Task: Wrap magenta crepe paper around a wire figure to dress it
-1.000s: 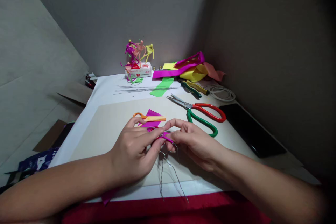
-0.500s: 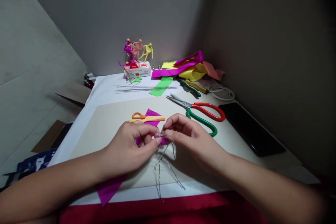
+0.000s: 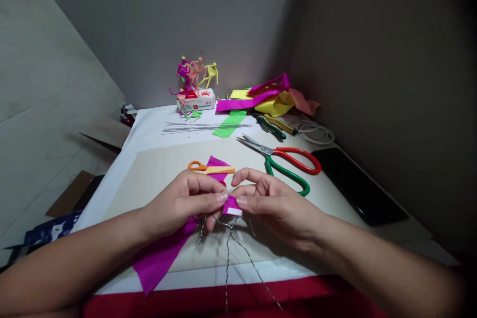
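Observation:
A small purple paper piece (image 3: 228,206) with a white strip (image 3: 234,211) on its lower edge is pinched from both sides. My left hand (image 3: 194,198) closes thumb and forefinger on its left, near a tiny wire loop. On its right, my right hand (image 3: 268,196) pinches it too, with the forefinger raised. Below hangs a twisted wire figure (image 3: 227,263), its two long legs dangling over the board; its top is hidden behind the paper. A long purple paper strip (image 3: 164,256) lies under my left forearm.
Beyond my hands lie small orange-handled scissors (image 3: 214,170), and larger scissors (image 3: 266,149) with red and green handles. A black phone (image 3: 357,189) is at right. Farther back are straight wires (image 3: 186,128), pliers (image 3: 274,126), coloured paper strips (image 3: 276,104) and small figures (image 3: 196,72) on a box.
The purple piece has turned, so its flat face and white strip now show. The wire legs hang lower and nearer. My right forefinger has lifted away from the pinch.

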The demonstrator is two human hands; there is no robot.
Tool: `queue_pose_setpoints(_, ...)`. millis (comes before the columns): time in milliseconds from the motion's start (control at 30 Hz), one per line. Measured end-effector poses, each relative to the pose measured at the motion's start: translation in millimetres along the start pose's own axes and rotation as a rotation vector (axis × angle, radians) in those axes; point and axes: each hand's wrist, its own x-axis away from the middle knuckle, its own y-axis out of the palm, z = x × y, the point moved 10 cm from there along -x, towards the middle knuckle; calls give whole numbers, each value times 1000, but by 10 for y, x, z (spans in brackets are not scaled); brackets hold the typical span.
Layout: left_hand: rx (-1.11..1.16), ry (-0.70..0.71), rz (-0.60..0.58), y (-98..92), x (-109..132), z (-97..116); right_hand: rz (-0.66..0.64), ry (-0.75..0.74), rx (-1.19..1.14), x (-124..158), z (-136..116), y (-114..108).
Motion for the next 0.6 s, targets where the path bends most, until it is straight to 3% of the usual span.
queue_pose_setpoints(233, 35, 12, 115, -87, 4, -13, -46, -42, -30, 7, -42, 64)
queue_pose_setpoints(367, -19, 12, 121, -85, 7, 0, 4, -77, 40, 18, -41, 30)
queue_pose_setpoints(500, -51, 1, 96, -55, -6, 1, 77, -159, 192, 33, -131, -10)
queue_pose_setpoints(600, -51, 12, 96, -46, -17, 15, 166, -287, 440, 90, -291, -30)
